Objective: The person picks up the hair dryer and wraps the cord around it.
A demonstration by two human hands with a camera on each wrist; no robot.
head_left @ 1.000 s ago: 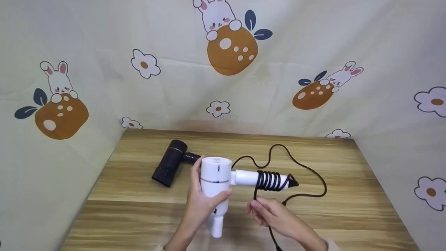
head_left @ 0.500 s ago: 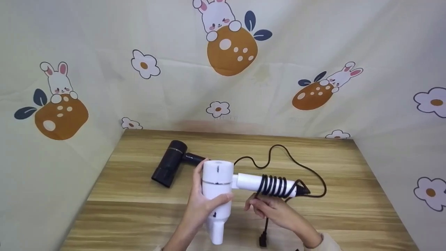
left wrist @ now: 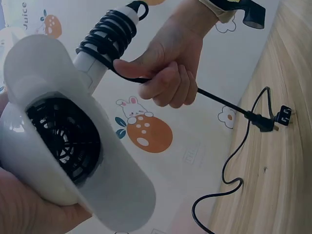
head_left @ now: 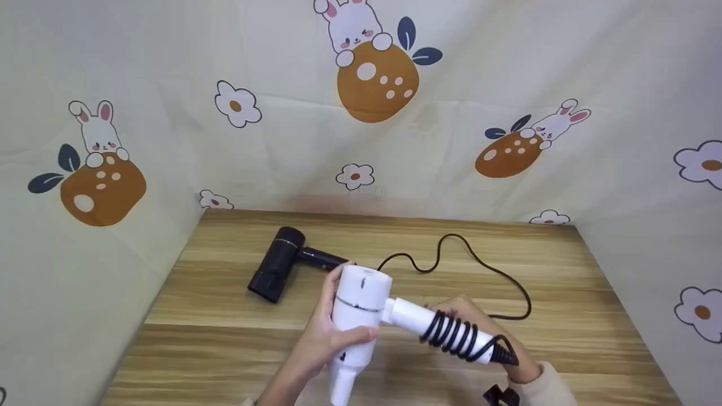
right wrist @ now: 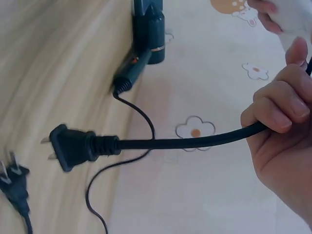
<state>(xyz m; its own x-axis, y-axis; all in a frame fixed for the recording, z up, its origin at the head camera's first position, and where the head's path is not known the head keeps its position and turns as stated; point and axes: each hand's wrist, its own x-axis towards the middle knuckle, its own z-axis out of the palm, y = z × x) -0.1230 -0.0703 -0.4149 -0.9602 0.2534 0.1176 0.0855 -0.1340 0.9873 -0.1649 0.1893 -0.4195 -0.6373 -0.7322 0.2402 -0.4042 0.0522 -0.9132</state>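
Note:
A white hair dryer is held up over the table by my left hand, which grips its barrel with the thumb across the front. Its black cord is coiled several times round the handle, which tilts down to the right. Behind that handle, my right hand is partly hidden. The left wrist view shows the right hand with fingers curled round the cord just past the coils. A short free length of cord runs out of that hand to a two-pin plug.
A black hair dryer lies at the back left of the wooden table. Its thin cord loops across the right side, ending in another plug. Patterned cloth walls stand at the back and both sides.
The white hair dryer has shifted slightly right and lower, its handle swinging downward. My right hand has passed from below the handle to behind it, drawing the cord along.

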